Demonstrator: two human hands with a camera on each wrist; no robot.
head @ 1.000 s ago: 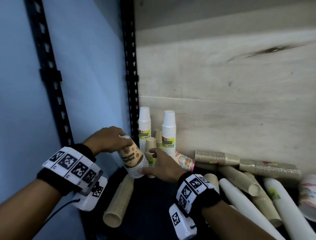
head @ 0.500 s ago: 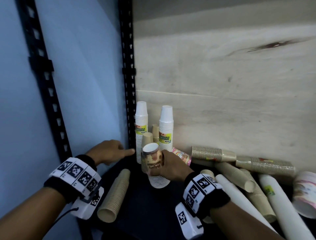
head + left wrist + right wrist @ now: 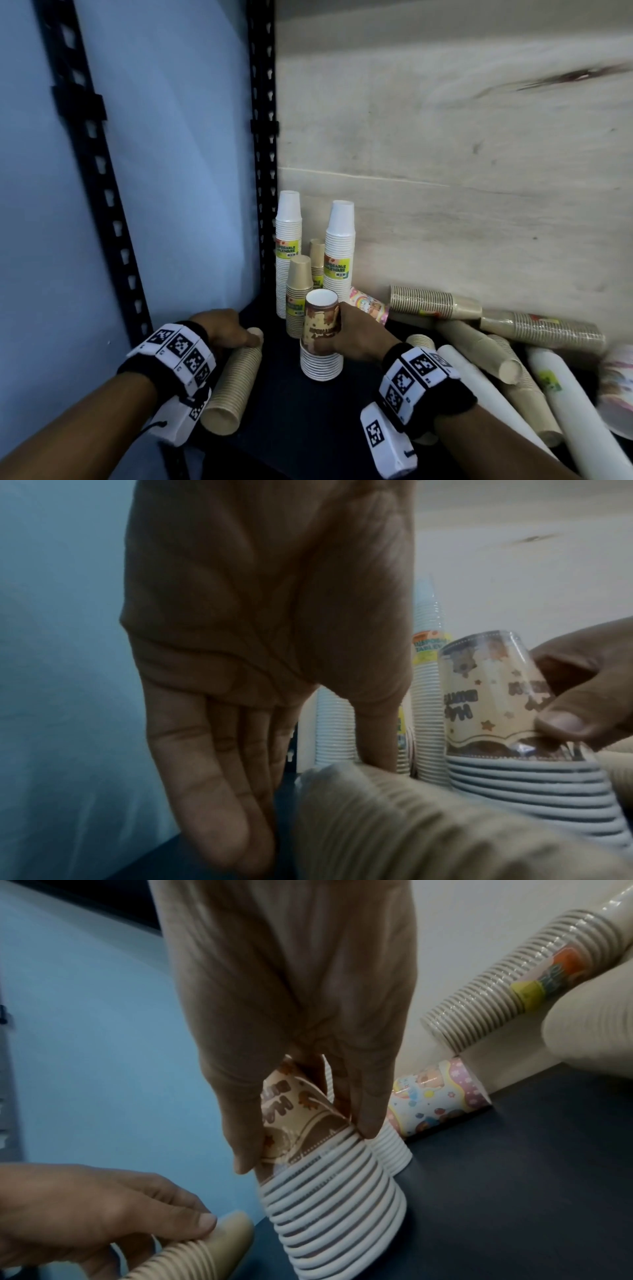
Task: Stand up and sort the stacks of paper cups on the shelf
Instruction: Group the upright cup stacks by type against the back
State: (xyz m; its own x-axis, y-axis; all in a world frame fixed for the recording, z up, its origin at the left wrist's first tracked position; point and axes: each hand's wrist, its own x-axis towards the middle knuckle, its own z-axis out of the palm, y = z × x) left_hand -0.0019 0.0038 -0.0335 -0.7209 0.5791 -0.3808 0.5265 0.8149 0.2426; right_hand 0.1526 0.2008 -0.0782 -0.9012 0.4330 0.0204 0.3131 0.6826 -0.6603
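Observation:
A stack of brown printed cups [image 3: 322,329] stands rim-down on the dark shelf [image 3: 308,428]. My right hand [image 3: 359,334] grips its upper part, thumb and fingers wrapped round the printed cup [image 3: 329,1191]. To the left a tan cup stack [image 3: 233,383] lies on its side. My left hand [image 3: 226,330] holds its far end, fingers on one side and thumb on the other [image 3: 411,831]. Behind stand two white stacks [image 3: 288,240] [image 3: 339,246] and a tan one [image 3: 298,294].
Several tan stacks [image 3: 431,303] [image 3: 541,329], a long white stack [image 3: 575,411] and a pastel printed stack [image 3: 368,305] lie jumbled at the right. A black slotted post [image 3: 262,137] and the blue wall close off the left; a pale board backs the shelf.
The printed stack went from tilted in both hands to upright on the shelf under my right hand. My left hand let go and dropped onto the lying tan stack.

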